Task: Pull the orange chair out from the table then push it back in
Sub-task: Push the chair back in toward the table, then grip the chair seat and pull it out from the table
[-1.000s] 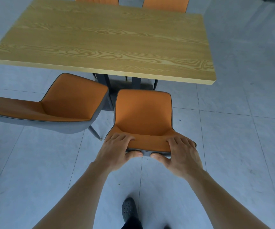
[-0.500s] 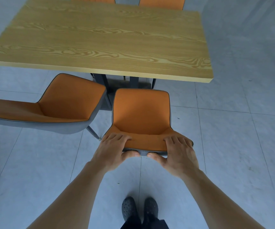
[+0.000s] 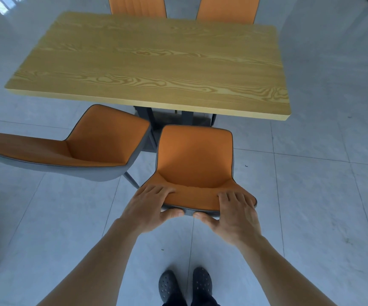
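An orange chair [image 3: 195,157] with a grey shell stands clear of the wooden table [image 3: 156,62], its seat front just short of the table's near edge. My left hand [image 3: 149,206] grips the left end of the backrest top, fingers over the orange side and thumb on the grey back. My right hand [image 3: 236,213] holds the right end of the same backrest in the same way. The chair's legs are hidden under its seat.
A second orange chair [image 3: 79,149] stands to the left, turned sideways, close to the held chair. Two more orange chairs [image 3: 227,9] sit at the table's far side. My two dark shoes [image 3: 185,286] stand on grey floor tiles behind the chair.
The view has risen and pulled back, showing more of the table and both shoes side by side. Both hands keep their grip on the backrest; the chair stays just short of the table edge.
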Demonstrator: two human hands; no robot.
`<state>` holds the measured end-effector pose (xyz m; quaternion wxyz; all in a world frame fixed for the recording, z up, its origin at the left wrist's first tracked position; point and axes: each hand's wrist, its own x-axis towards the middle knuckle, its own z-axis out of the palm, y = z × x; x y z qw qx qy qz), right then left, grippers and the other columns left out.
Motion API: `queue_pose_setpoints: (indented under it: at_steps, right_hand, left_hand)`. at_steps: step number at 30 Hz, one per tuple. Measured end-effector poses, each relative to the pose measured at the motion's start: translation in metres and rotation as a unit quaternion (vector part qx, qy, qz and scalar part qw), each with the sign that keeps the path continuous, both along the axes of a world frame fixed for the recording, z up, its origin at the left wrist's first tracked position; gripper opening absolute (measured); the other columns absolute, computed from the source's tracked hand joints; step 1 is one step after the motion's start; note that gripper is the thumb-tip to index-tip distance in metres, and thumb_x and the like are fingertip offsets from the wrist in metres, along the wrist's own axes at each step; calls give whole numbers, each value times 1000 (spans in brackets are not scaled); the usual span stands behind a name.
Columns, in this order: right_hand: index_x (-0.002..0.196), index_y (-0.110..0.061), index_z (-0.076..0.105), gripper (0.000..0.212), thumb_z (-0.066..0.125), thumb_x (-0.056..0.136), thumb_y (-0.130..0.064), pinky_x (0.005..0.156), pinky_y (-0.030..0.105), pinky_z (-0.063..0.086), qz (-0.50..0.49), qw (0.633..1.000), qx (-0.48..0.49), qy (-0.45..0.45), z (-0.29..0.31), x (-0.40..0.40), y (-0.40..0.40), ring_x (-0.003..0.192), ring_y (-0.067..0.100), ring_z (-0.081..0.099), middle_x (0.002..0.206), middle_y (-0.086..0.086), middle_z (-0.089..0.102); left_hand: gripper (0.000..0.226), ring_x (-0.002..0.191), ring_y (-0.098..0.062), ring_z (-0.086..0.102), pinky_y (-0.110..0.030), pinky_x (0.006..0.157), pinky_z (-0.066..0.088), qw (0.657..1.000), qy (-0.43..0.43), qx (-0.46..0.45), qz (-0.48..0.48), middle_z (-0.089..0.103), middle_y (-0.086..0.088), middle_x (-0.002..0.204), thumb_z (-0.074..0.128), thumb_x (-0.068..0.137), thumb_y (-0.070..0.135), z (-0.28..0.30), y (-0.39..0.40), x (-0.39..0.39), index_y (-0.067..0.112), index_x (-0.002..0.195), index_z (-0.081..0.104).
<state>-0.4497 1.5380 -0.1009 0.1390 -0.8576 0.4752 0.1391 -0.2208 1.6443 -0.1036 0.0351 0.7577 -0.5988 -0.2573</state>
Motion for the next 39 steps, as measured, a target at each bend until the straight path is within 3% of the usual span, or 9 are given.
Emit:
queue_pose_setpoints:
  at_steps: [3, 7, 10, 19, 25, 28, 31, 35, 39]
  right_hand:
    - [133, -23, 50, 118, 3, 62, -105, 108, 39, 37, -3, 1000, 24, -8, 7, -1, -1, 128, 25, 47, 132, -3, 57]
    - [153, -22, 36, 106, 15, 78, -94, 120, 42, 22, 3, 998, 64, -27, 32, 16, -6, 146, 22, 33, 156, -1, 42]
    - [156, -20, 30, 99, 20, 85, -88, 124, 42, 17, 15, 998, 59, -33, 46, 53, -1, 149, 23, 29, 160, 1, 37]
    - [153, -19, 33, 92, 28, 88, -85, 119, 38, 25, 3, 993, 75, -87, 51, 271, 84, 143, 22, 33, 153, 0, 41]
    - [157, -19, 26, 99, 32, 86, -87, 120, 38, 24, 13, 988, 90, -128, 50, 423, 153, 147, 23, 28, 157, -1, 36]
    - [161, -18, 17, 105, 29, 85, -89, 125, 43, 17, 27, 988, 90, -119, 45, 474, 167, 153, 24, 17, 165, 2, 23]
    - [162, -19, 11, 105, 31, 86, -88, 126, 45, 12, 25, 990, 92, -108, 40, 510, 175, 156, 25, 9, 169, 4, 15]
    - [160, -16, 17, 98, 30, 90, -83, 124, 42, 15, 20, 995, 74, -68, 28, 539, 186, 150, 28, 23, 162, 5, 31]
    - [154, -17, 33, 89, 27, 92, -81, 117, 41, 27, -12, 996, 30, -81, 14, 544, 189, 137, 26, 40, 146, 1, 50]
  left_hand:
    - [81, 137, -14, 36, -36, 116, 29, 1000, 7, -13, 18, 46, 13, 147, 40, 83, 85, 8, 4, -1, 33, 145, 38]
    - [85, 140, -13, 33, -39, 121, 23, 998, 22, -40, 32, 41, 12, 153, 40, 86, 83, 20, 11, 21, 32, 153, 28]
    - [84, 143, -11, 30, -37, 122, 20, 997, 16, -66, 42, 42, 11, 154, 40, 88, 80, 27, 22, 66, 30, 155, 30]
    - [85, 144, -14, 29, -37, 122, 14, 992, -21, -116, 34, 41, 10, 154, 29, 87, 84, 55, 97, 296, 30, 152, 35]
    - [89, 143, -15, 31, -41, 119, 28, 994, -53, -93, 31, 42, 10, 154, 33, 82, 90, 59, 149, 450, 35, 151, 33]
    - [88, 148, -17, 24, -42, 124, 19, 996, -46, -80, 20, 38, 8, 158, 39, 80, 89, 56, 160, 502, 38, 152, 32]
    - [95, 152, -12, 19, -40, 126, 10, 995, -63, -69, -23, 34, 11, 161, 33, 77, 95, 47, 161, 541, 38, 152, 29]
    - [99, 150, -13, 24, -38, 126, 10, 995, -66, -47, -55, 35, 12, 160, 33, 73, 97, 32, 154, 568, 37, 152, 29]
    - [91, 134, -14, 45, -39, 119, 29, 997, -54, -33, -51, 47, 16, 148, 35, 71, 98, 15, 150, 573, 41, 142, 39]
